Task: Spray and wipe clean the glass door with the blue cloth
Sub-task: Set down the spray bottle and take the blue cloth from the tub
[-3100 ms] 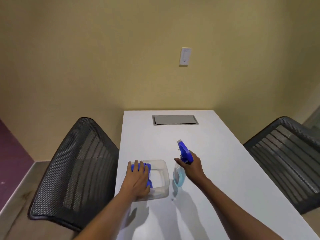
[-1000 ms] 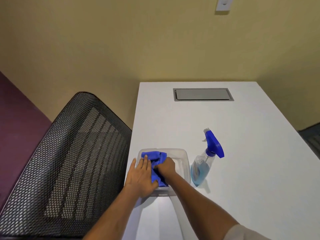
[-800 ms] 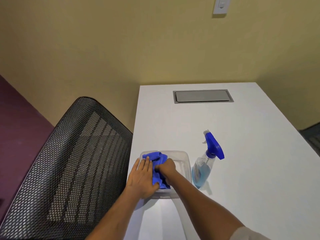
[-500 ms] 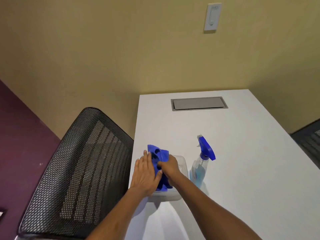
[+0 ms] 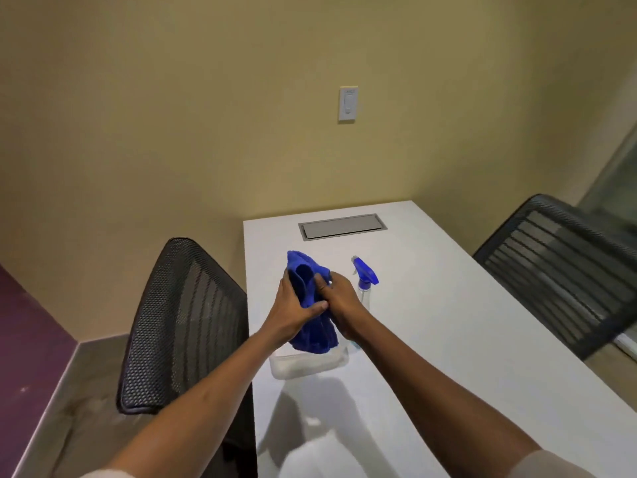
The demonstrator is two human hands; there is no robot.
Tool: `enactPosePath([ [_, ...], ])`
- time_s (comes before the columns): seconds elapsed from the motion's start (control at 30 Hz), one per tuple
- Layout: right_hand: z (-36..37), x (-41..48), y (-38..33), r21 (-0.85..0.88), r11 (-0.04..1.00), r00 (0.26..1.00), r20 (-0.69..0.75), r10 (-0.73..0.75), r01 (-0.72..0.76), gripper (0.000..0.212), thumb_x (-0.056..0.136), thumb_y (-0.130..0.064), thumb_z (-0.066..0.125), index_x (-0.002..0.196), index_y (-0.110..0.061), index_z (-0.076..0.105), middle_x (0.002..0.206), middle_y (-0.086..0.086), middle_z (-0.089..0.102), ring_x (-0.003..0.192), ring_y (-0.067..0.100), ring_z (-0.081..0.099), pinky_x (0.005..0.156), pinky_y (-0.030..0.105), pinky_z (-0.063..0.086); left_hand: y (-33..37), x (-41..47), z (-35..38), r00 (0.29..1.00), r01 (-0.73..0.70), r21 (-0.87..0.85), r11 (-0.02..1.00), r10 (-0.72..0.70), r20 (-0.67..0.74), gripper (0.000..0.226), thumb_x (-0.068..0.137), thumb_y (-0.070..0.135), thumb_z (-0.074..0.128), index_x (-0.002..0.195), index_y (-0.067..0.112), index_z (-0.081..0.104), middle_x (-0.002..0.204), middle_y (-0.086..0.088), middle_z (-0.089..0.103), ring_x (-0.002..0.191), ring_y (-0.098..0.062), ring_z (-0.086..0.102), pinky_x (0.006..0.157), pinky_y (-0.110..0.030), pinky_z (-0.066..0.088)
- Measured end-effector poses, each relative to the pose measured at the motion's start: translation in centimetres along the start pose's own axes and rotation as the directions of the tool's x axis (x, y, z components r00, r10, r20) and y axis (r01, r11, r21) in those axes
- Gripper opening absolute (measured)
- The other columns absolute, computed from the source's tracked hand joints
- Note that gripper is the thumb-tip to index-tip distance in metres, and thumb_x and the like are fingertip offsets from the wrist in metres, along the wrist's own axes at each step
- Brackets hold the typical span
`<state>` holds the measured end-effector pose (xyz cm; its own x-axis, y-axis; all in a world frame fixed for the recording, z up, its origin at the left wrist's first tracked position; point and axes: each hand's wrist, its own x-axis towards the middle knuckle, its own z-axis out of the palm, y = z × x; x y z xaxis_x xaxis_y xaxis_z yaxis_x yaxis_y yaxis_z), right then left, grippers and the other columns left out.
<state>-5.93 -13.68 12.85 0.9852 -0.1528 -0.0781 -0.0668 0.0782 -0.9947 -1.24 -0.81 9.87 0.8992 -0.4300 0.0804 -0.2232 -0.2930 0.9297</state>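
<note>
A crumpled blue cloth (image 5: 310, 305) is held up between both hands, above a clear plastic tub (image 5: 303, 365) on the white table (image 5: 431, 339). My left hand (image 5: 293, 308) grips its left side and my right hand (image 5: 339, 301) grips its right side. Just right of my right hand, a spray bottle (image 5: 364, 282) with a blue trigger head stands on the table, its lower part hidden by that hand. A strip of glass (image 5: 620, 181) shows at the far right edge.
A black mesh chair (image 5: 182, 322) stands close against the table's left side. Another mesh chair (image 5: 558, 270) is at the right. A grey cable hatch (image 5: 343, 226) lies in the table's far end. A light switch (image 5: 348, 104) is on the yellow wall.
Both hands lifted the blue cloth up out of the clear tub. The spray bottle stayed on the table. My view tilted up and to the right.
</note>
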Motion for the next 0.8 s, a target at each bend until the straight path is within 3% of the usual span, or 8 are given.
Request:
enactPosePath([
  [0.07,0.7,-3.2,-1.6,-0.02,0.999,0.998,-0.047,-0.044,0.043,0.052,0.093,-0.054,0.049,0.106,-0.006,0.063,0.092,0.009,0.07,0.084,0.019,0.068,0.077,0.032,0.056,1.9,-1.9,-0.4,0.995,-0.081,-0.026,0.996,0.082,0.048,0.098,0.06,0.066,0.075,0.139,0.033,0.028,0.135,0.005,0.047,0.124,-0.011,0.05,0.098,-0.025,0.046],
  [0.17,1.2,-7.5,-3.6,-0.019,0.998,0.988,-0.137,-0.07,0.068,0.051,0.096,-0.05,0.046,0.11,-0.004,0.062,0.09,0.008,0.069,0.083,0.02,0.065,0.073,0.032,0.052,4.7,-4.6,-0.2,0.981,-0.167,-0.085,0.982,0.174,0.087,0.089,0.059,0.065,0.074,0.133,0.036,0.034,0.126,0.013,0.052,0.115,-0.002,0.053,0.086,-0.011,0.045],
  [0.27,1.0,-12.1,-5.6,-0.044,0.994,0.965,-0.237,-0.112,0.104,0.052,0.098,-0.044,0.047,0.124,0.001,0.054,0.095,0.008,0.067,0.085,0.019,0.063,0.071,0.029,0.05,7.8,-7.6,0.6,0.964,-0.212,-0.17,0.962,0.235,0.125,0.082,0.059,0.06,0.076,0.128,0.03,0.043,0.121,0.009,0.059,0.108,-0.005,0.059,0.086,-0.019,0.049],
  [0.4,-0.7,-18.5,-8.0,-0.108,0.989,0.909,-0.394,-0.139,0.104,0.033,0.101,-0.027,0.048,0.106,0.003,0.062,0.093,0.016,0.067,0.083,0.023,0.062,0.075,0.036,0.051,11.7,-10.8,3.3,0.947,-0.187,-0.249,0.95,0.242,0.213,0.07,0.066,0.046,0.076,0.125,0.016,0.052,0.112,-0.004,0.067,0.101,-0.019,0.066,0.083,-0.03,0.054],
  [0.5,-3.1,-24.1,-9.4,-0.125,0.986,0.827,-0.538,-0.164,0.115,0.029,0.101,-0.02,0.046,0.105,0.004,0.061,0.093,0.015,0.066,0.082,0.022,0.062,0.074,0.035,0.05,15.1,-13.6,6.3,0.908,-0.106,-0.379,0.919,0.244,0.339,0.049,0.075,0.034,0.061,0.119,0.013,0.055,0.104,-0.008,0.069,0.093,-0.02,0.067,0.075,-0.026,0.055],
  [0.67,-7.8,-35.3,-10.6,-0.189,0.976,0.645,-0.733,-0.216,0.112,0.023,0.1,-0.023,0.048,0.103,-0.01,0.066,0.091,0.006,0.07,0.079,0.015,0.066,0.069,0.029,0.054,20.6,-19.4,12.1,0.793,-0.027,-0.476,0.879,0.309,0.525,0.025,0.08,0.03,0.043,0.096,0.018,0.059,0.072,0.009,0.073,0.067,-0.005,0.067,0.057,-0.017,0.053],
  [0.8,-11.1,-45.2,-10.5,-0.194,0.977,0.411,-0.887,-0.212,0.086,0.023,0.099,-0.021,0.05,0.102,-0.01,0.07,0.09,0.006,0.069,0.082,0.019,0.062,0.072,0.035,0.051,24.6,-25.9,16.2,0.645,0.08,-0.469,0.879,0.313,0.697,0.025,0.072,0.032,0.045,0.087,0.015,0.054,0.059,0.006,0.065,0.056,-0.01,0.058,0.049,-0.018,0.049],
])
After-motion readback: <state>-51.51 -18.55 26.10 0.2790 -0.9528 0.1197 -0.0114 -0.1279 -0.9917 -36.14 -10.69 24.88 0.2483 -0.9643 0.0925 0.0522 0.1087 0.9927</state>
